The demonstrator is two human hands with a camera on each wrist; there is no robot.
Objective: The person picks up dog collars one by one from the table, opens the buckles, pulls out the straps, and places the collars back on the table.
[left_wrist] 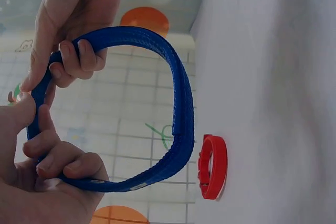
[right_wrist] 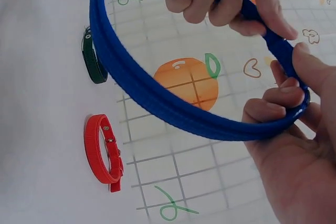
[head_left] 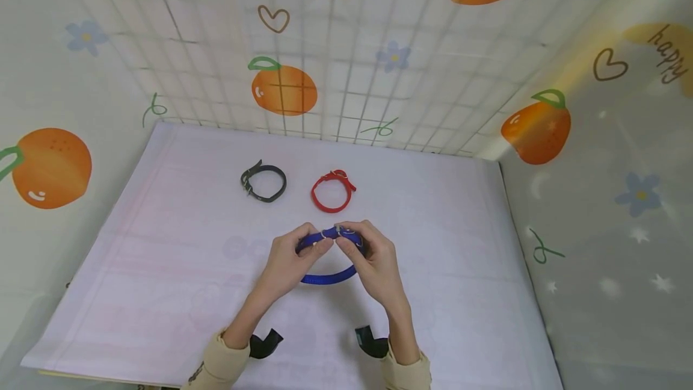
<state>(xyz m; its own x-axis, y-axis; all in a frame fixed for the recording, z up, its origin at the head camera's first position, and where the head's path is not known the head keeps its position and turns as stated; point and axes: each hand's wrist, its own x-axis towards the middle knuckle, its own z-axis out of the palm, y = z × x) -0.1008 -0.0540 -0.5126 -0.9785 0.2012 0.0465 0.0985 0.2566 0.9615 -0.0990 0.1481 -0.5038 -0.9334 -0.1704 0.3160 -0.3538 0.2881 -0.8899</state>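
Far left of the head view, a printed orange [head_left: 51, 167] is showing on the side sheet. The white-covered tabletop [head_left: 135, 269] is spreading across the middle and lower frame, with a wire grid [head_left: 346, 86] showing along the upper middle. Left of centre, a dark green buckled collar [head_left: 278, 170] is lying on the cover as a loop. Below it, lower left of centre, a beige left sleeve [head_left: 219, 357] is reaching in, a black curved piece [head_left: 265, 345] sitting just beside its cuff.

At centre, the left hand [head_left: 287, 263] is pinching a blue strap collar [head_left: 327, 279] between thumb and fingers, on the left part of the loop's top. The collar is hanging as a large loop between both hands, held clear of the tabletop; small metal fittings are glinting between the thumbs. Just above it in the frame, a red buckled collar [head_left: 331, 209] is lying looped. The right hand [head_left: 381, 260] is pinching the blue collar on the right part, its thumb near the other thumb.

Lower right of centre, a second black piece [head_left: 371, 343] is sitting beside the right sleeve [head_left: 406, 372]. Farther right, another printed orange [head_left: 536, 131] is showing.
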